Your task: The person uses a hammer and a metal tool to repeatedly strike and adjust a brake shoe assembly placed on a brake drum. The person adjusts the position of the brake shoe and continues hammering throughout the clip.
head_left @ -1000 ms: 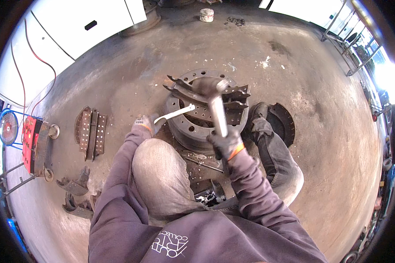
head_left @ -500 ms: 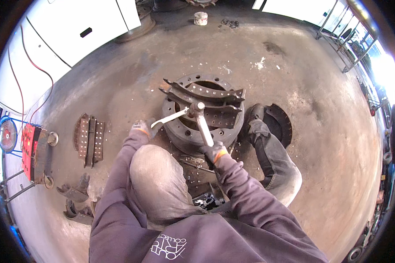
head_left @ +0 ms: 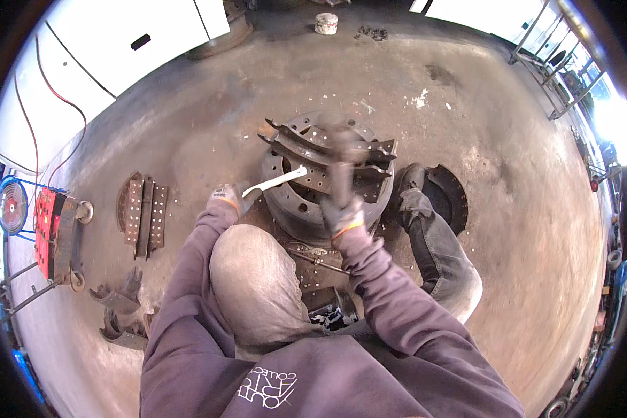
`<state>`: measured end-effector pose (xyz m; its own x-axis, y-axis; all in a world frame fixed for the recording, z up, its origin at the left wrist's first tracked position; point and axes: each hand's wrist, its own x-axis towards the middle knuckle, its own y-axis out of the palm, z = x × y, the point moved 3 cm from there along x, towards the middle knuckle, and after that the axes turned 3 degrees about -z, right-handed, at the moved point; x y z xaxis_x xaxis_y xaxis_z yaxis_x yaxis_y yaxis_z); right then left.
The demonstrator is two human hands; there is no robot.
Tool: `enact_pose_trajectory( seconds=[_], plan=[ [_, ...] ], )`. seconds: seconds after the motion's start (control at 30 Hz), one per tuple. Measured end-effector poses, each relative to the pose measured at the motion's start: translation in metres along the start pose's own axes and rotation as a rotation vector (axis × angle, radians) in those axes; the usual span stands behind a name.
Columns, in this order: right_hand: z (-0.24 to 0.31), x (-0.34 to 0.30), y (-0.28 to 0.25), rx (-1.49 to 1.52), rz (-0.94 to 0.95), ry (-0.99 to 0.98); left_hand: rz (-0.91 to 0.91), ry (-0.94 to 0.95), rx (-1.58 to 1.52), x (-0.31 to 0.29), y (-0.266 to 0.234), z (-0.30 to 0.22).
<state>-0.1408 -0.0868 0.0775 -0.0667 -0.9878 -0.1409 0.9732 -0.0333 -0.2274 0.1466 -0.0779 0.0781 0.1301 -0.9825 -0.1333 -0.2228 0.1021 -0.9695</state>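
A brake drum [head_left: 283, 202] lies on the floor in front of my knees, and a rusty brake shoe [head_left: 296, 148] with rivet holes rests across its top. My left hand [head_left: 226, 199], gloved, is closed round the near end of a slightly bent white metal bar [head_left: 279, 180]. The bar's far tip reaches over the drum, near the shoe's lower edge. My right hand [head_left: 344, 213], also gloved, grips a hammer [head_left: 340, 184] by its handle. The hammer's head is smeared by motion above the shoe's right part.
More drilled brake shoes [head_left: 143, 216] lie left, with curved metal pieces [head_left: 122, 301] nearer. A dark curved plate [head_left: 447, 198] lies beside my right foot. Small bits and a rod [head_left: 317, 260] lie before the drum. A red wheeled machine [head_left: 47, 233] stands far left; a white tub [head_left: 325, 24] stands beyond.
My right hand has swung the hammer up and away, its head moving from near the bar's tip to over the shoe. My left hand still grips the bar, whose tip has shifted slightly.
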Motion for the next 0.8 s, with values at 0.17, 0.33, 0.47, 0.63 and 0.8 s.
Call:
enact_pose_trajectory(
  seconds=[0.17, 0.33, 0.47, 0.63, 0.8],
  plan=[
    [-0.053, -0.030, -0.007, -0.178, 0.589, 0.592, -0.004, -0.083, 0.066, 0.004, 0.013, 0.001],
    [-0.066, -0.066, -0.031, -0.243, 0.504, 0.407, -0.139, -0.179, -0.519, 0.009, 0.094, 0.089],
    [-0.093, -0.074, -0.043, -0.165, 0.422, 0.539, -0.103, -0.126, -0.308, -0.002, 0.054, 0.047],
    [-0.171, -0.076, -0.026, -0.101, 0.417, 0.702, -0.107, -0.161, -0.273, 0.004, 0.051, 0.028],
    [-0.160, -0.076, -0.026, -0.387, 0.367, 0.502, -0.049, -0.196, -0.236, 0.012, 0.049, 0.019]
  ],
)
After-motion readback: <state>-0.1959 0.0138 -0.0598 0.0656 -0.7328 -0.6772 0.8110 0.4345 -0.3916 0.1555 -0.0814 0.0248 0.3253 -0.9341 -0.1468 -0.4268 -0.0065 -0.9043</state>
